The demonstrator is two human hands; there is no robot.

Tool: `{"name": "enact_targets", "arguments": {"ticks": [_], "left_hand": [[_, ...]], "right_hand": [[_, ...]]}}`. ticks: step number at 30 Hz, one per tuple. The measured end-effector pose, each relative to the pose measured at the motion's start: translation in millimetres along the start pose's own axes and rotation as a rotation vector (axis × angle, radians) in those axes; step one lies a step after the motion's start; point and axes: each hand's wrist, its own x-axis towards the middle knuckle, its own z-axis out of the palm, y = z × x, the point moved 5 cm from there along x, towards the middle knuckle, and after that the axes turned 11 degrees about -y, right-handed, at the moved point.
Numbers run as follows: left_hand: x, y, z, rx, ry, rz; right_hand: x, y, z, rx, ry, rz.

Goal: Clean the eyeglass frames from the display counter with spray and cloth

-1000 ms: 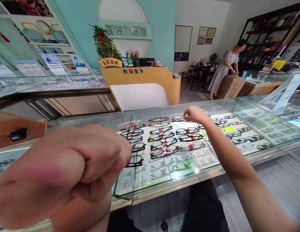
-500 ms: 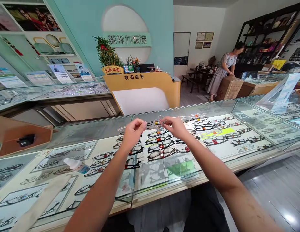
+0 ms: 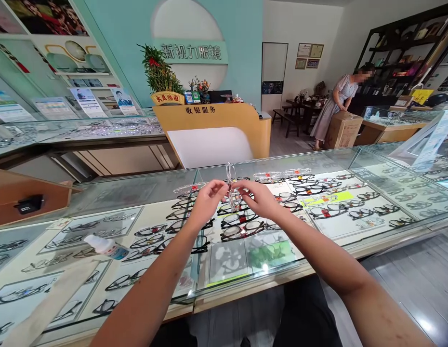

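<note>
A pair of eyeglasses (image 3: 234,202) with a clear, see-through frame is held up on end above the glass counter, one lens above my fingers and one below. My right hand (image 3: 259,197) pinches it near the middle from the right. From the left, the closed fingertips of my left hand (image 3: 210,200) meet at its edge. My fingers cover the frame's centre. Below my hands lie rows of eyeglasses, among them a dark pair (image 3: 242,231) with a red tag.
A white spray bottle (image 3: 106,246) lies on its side at the left, near a pale cloth strip (image 3: 59,306). Across the counter stands a wooden cash desk (image 3: 213,118). A person (image 3: 336,103) bends over a cardboard box (image 3: 343,130) at the back right.
The clear eyeglasses have turned upright between my hands. My left hand has moved right and now meets them, while my right hand stays on them. The view has shifted slightly.
</note>
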Motion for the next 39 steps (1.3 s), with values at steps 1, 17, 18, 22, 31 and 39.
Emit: {"name": "enact_targets", "arguments": {"ticks": [1,17,18,22,31,39], "left_hand": [[0,-1,0.2,-0.039,0.013,-0.014],[-4,-1,8.4,-0.083,0.045,0.009],[-4,-2,8.6,-0.085,0.041,0.007],[-4,-2,8.4,-0.079,0.019,0.005],[-5,3,3.4,0.066,0.052,0.099],[-14,21,-25.9,0.745,0.32,0.278]], "right_hand": [[0,-1,1,0.009,-0.008,0.0],[8,24,12,0.817,0.172,0.193],[8,27,13,0.856,0.156,0.225],[7,34,19,0.971,0.051,0.336],[6,33,20,1.087,0.047,0.354],[6,25,10,1.064,0.026,0.379]]}}
